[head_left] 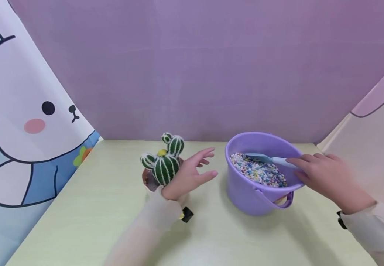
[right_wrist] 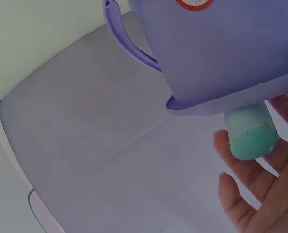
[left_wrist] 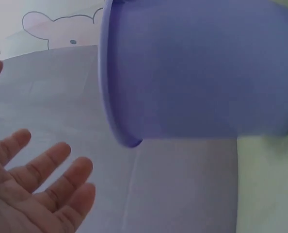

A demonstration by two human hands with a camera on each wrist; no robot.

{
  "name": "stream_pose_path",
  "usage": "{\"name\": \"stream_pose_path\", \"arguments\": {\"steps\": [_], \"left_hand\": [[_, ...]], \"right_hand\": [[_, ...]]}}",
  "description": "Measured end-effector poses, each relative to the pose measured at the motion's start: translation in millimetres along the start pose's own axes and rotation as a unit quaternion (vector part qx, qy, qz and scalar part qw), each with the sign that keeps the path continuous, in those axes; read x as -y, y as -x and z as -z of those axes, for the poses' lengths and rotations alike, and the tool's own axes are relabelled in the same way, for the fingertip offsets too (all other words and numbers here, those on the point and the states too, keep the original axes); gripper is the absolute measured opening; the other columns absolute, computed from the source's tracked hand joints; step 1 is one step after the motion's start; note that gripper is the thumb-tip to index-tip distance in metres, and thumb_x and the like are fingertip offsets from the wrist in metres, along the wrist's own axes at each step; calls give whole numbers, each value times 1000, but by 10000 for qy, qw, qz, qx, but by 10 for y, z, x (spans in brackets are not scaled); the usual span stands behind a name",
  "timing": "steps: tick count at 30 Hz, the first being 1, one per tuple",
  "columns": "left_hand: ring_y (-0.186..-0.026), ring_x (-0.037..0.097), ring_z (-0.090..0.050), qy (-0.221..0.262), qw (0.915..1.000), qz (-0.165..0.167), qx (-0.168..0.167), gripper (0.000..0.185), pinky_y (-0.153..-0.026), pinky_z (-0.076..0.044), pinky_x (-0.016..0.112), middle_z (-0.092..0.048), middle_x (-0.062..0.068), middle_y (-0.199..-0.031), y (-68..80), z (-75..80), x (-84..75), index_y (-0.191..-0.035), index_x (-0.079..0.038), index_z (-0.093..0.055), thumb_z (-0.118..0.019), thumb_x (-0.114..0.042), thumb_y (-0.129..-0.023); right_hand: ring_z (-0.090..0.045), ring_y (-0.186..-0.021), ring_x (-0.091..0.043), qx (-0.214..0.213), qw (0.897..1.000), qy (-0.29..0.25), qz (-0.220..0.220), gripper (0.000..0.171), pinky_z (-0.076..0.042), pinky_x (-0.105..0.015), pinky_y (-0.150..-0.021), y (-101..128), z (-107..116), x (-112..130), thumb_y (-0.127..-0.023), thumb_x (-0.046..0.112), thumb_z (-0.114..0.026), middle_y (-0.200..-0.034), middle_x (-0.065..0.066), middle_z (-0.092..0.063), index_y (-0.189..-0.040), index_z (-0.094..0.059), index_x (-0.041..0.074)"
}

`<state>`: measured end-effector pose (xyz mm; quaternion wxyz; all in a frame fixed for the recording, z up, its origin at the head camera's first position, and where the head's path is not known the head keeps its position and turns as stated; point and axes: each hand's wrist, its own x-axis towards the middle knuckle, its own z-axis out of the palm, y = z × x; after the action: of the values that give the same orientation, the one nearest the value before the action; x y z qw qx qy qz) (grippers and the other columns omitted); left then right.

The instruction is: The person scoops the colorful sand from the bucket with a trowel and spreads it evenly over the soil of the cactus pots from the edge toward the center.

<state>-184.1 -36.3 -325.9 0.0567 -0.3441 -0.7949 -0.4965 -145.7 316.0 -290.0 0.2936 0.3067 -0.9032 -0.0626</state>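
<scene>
A green toy cactus (head_left: 163, 162) stands in a small pot (head_left: 148, 180) on the pale table. My left hand (head_left: 198, 168) hovers just right of it, fingers spread and holding nothing; in the left wrist view the left hand's open palm (left_wrist: 32, 189) faces the purple bucket (left_wrist: 197, 73). The bucket (head_left: 245, 195) holds coloured pebbles (head_left: 258, 171) and a small scoop (head_left: 271, 159) with a light blue handle. My right hand (head_left: 311, 166) reaches over the rim, its straight fingers touching the handle end (right_wrist: 250, 131).
A cartoon rabbit backdrop (head_left: 29, 122) closes off the left side, a purple wall (head_left: 212, 74) the back, and a pale panel (head_left: 371, 155) the right. The bucket's carry handle (right_wrist: 127, 43) hangs on the near side. The table (head_left: 95, 221) extends toward me.
</scene>
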Motion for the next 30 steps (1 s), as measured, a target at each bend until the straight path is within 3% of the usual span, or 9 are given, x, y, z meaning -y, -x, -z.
{"name": "stream_pose_path", "arguments": {"steps": [1, 3, 7, 10, 14, 19, 25, 28, 30], "left_hand": [[-107, 30, -58, 57, 9999, 98, -37, 62, -91, -46, 42, -55, 20, -131, -35, -46, -10, -141, 0, -42, -69, -13, -87], [-108, 31, -57, 176, 9992, 353, -51, 64, -91, -47, 42, -53, 20, -133, -99, -133, -35, -143, -1, -40, -68, -15, -87], [-108, 31, -54, 337, 9966, 745, -33, 67, -83, -49, 41, -51, 18, -135, -204, -286, -68, -145, -6, -38, -68, -21, -88], [-111, 30, -52, 358, 9965, 752, -21, 68, -84, -48, 38, -50, 17, -138, -265, -377, -44, -146, -5, -38, -68, -22, -88], [-122, 28, -47, 522, 9958, 756, 14, 70, -96, -41, 41, -46, 15, -142, -319, -473, 26, -146, -2, -34, -68, -19, -87], [-118, 33, -48, 706, 9882, 1353, 107, 75, -90, -46, 39, -44, 14, -143, -332, -574, 116, -150, -7, -28, -66, -26, -89], [-129, 32, -43, 950, 9833, 1547, -88, 79, -100, -41, 46, -37, 13, -150, -356, -659, 113, -153, -12, -22, -62, -37, -89], [-132, 33, -40, 911, 9829, 1597, -103, 84, -100, -41, 48, -34, 9, -152, -364, -706, 116, -154, -20, -18, -64, -41, -87], [-133, 33, -39, 935, 9816, 1659, -111, 87, -99, -42, 48, -33, 6, -153, -363, -733, 112, -154, -24, -16, -65, -42, -85]], "right_hand": [[-62, -63, -30, 208, 9998, -31, -70, 27, -44, -41, -47, -28, 0, -5, -83, 27, -70, -83, -10, -69, -103, -72, 9], [-62, -62, -29, 558, 9982, -88, -209, 39, -44, -40, -46, -84, 8, -5, -66, 10, -80, -81, -9, -68, -104, -72, 9], [-62, -61, -26, 1096, 9931, -184, -385, 32, -46, -39, -46, -188, 2, -1, -72, 7, -78, -78, -7, -68, -104, -73, 11], [-61, -61, -25, 1242, 9913, -199, -384, 27, -46, -39, -45, -233, -6, -6, -74, 5, -75, -78, -6, -67, -100, -74, 14], [-58, -60, -25, 1105, 9937, -82, -182, 25, -47, -40, -44, -260, -36, -33, -75, 3, -71, -76, -7, -64, -97, -74, 16], [-51, -54, -20, 1156, 9932, -88, -73, 25, -45, -41, -41, -306, -77, -78, -77, 4, -67, -70, -7, -58, -99, -72, 16], [-46, -49, -15, 1492, 9887, -71, -111, 32, -41, -38, -38, -363, -64, -145, -69, 18, -82, -59, 2, -51, -99, -71, 19], [-47, -49, -15, 1417, 9897, 51, -195, 34, -41, -38, -37, -368, -57, -154, -67, 10, -82, -59, 1, -51, -97, -71, 20], [-47, -48, -17, 1109, 9936, 223, -69, 30, -41, -40, -37, -361, -72, -148, -68, 1, -78, -59, -2, -50, -91, -71, 18]]}}
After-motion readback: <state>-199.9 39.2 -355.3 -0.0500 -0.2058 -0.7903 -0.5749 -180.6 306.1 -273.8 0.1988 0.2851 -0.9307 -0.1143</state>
